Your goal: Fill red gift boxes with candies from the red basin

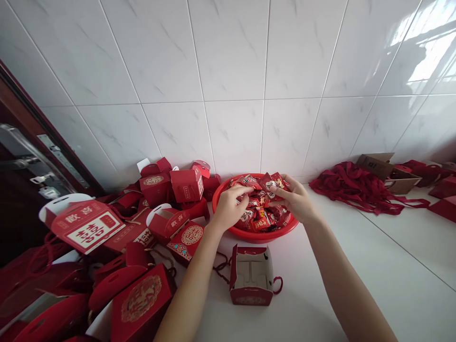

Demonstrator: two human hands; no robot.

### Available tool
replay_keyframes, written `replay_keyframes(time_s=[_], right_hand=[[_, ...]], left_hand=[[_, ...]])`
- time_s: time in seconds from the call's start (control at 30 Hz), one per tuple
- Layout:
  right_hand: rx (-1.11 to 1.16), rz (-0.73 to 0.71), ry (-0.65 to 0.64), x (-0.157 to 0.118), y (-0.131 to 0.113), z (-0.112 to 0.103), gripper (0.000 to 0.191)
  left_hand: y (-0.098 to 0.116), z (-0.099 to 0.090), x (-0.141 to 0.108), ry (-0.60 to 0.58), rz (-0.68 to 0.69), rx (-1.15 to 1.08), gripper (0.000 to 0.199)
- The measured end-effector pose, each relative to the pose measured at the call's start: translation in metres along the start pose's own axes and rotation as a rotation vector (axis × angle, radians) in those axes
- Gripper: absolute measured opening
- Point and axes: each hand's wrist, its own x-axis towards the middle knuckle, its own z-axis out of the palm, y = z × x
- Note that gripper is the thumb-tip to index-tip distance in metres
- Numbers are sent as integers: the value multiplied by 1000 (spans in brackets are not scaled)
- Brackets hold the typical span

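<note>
Red wrapped candies (261,222) fill a round red basin (261,237) standing against the tiled wall. My left hand (233,204) is over the basin's left side, its fingers curled close to the wrappers; whether anything is between them is hidden. On the right side of the basin, my right hand (295,197) pinches a red candy packet (270,185) between thumb and fingers. Nearer to me, below the basin, an open red box (251,275) with a pale inside stands upright, and nothing shows in it. Dark red cords stick out on both its sides.
Many red gift boxes (138,297) are piled at the left, beside a dark door (17,190). Tangled red ribbons (351,185) lie at the back right, next to a brown cardboard box (401,180) and more red boxes (445,190).
</note>
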Motion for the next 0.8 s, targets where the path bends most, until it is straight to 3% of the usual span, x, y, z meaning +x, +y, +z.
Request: replay_keyframes(time_s=[0.13, 0.23, 0.4, 0.53, 0.8], right_hand=[[1, -5, 34, -2, -10, -4, 48], [-22, -13, 27, -3, -13, -5, 48], [-65, -19, 14, -5, -14, -7, 48], [-63, -36, 6, -5, -14, -10, 48], [-87, -38, 9, -7, -19, -16, 50]], left_hand=[[-7, 5, -3, -198, -145, 185, 27], [-9, 12, -4, -201, -175, 314, 34], [-9, 21, -4, -160, -124, 345, 41], [-5, 30, -3, -200, -56, 306, 34], [0, 43, 4, -338, -215, 459, 54]])
